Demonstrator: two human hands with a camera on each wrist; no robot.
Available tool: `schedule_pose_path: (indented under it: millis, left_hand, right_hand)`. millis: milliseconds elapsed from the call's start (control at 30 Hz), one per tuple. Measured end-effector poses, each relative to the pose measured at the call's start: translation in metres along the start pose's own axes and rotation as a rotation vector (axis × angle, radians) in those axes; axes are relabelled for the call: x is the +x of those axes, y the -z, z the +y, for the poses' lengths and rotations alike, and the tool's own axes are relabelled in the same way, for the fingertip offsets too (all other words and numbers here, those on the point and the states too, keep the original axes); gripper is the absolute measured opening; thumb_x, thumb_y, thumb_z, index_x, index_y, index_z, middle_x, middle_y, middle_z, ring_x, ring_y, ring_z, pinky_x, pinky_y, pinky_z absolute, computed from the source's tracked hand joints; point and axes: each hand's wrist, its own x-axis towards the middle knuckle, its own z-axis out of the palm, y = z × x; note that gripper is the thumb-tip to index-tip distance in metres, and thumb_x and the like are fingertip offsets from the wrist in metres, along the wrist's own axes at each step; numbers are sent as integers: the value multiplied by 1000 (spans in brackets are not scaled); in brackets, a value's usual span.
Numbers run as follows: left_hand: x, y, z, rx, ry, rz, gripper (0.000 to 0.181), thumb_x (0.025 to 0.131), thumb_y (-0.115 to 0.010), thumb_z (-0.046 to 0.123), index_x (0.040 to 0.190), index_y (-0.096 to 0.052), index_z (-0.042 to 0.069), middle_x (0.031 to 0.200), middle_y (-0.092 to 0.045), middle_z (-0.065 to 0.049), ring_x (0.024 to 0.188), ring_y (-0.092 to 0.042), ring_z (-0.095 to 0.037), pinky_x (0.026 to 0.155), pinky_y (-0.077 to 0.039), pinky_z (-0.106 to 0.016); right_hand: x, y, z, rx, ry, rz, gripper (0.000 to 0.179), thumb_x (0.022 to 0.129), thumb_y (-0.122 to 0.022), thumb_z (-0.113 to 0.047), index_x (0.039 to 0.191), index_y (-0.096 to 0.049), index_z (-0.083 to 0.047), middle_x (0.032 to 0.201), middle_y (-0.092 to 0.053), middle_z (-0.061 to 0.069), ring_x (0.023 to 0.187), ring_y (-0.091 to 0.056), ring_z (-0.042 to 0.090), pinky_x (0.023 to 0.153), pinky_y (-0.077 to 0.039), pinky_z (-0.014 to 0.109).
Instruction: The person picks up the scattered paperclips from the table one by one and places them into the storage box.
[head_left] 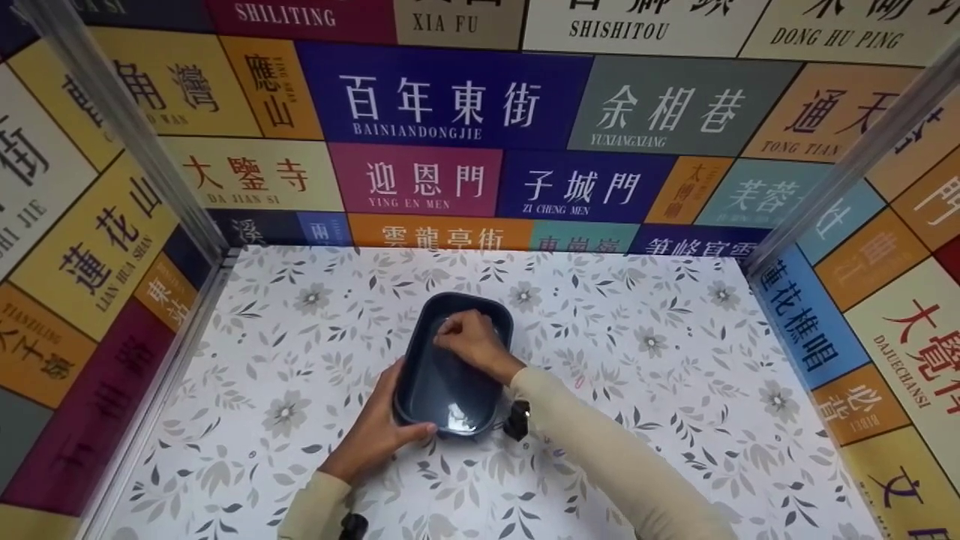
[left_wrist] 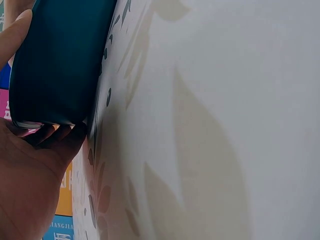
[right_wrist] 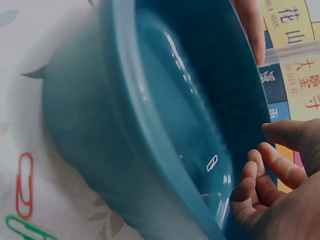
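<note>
A dark blue-green plastic basin [head_left: 442, 390] sits on the patterned tabletop. My left hand [head_left: 382, 424] grips its near left corner, thumb over the near rim and fingers along the outer side. In the left wrist view, the left hand's fingers [left_wrist: 60, 137] bend against the basin wall [left_wrist: 62, 65]. Over the basin's far half is my right hand [head_left: 476, 341], its fingers loosely bent. A gap shows between thumb and forefinger in the right wrist view, with nothing visible held there. A whitish paper clip [right_wrist: 212, 163] lies on the basin floor.
On the tabletop beside the basin are a red paper clip [right_wrist: 24, 185] and a green paper clip [right_wrist: 30, 229]. Panels with printed characters [head_left: 442, 97] wall in the back and both sides. Metal posts [head_left: 810, 165] stand at the back corners.
</note>
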Motion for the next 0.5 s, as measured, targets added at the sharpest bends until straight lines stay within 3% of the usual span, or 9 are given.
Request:
schedule_pose_path:
  millis: [67, 233, 367, 500]
  left_hand:
    - [0, 0, 0, -5, 3, -2, 127, 79, -101, 35, 177, -23, 14, 177, -30, -17, 160, -33, -40, 130, -24, -61]
    - [0, 0, 2, -28, 21, -2, 128, 79, -102, 33, 178, -22, 19, 177, -31, -14, 158, -37, -39, 129, -25, -61]
    - [-1, 0, 3, -33, 24, -6, 128, 78, -102, 32, 178, -22, 21, 177, -31, -13, 158, -37, -38, 130, -24, -60]
    - [-1, 0, 4, -38, 20, -6, 127, 79, -101, 31, 178, -22, 21, 178, -31, -12, 159, -37, -38, 130, -23, -60]
  right_hand:
    - [-1, 0, 4, 17, 24, -13, 6, 88, -90, -25, 86, -85, -26, 84, -79, -14, 80, -73, 5, 76, -59, 24]
    - [-12, 9, -4, 56, 96, -47, 4, 91, -88, -22, 92, -85, -20, 87, -81, -8, 83, -76, 9, 77, -61, 28]
    - [-33, 28, -37, 72, 114, -69, 9, 94, -85, -14, 101, -85, -7, 95, -82, 3, 88, -77, 15, 81, -61, 30]
    - [-39, 37, -41, 85, 121, -95, 10, 96, -84, -13, 104, -84, -6, 97, -82, 4, 89, -75, 13, 81, -60, 27]
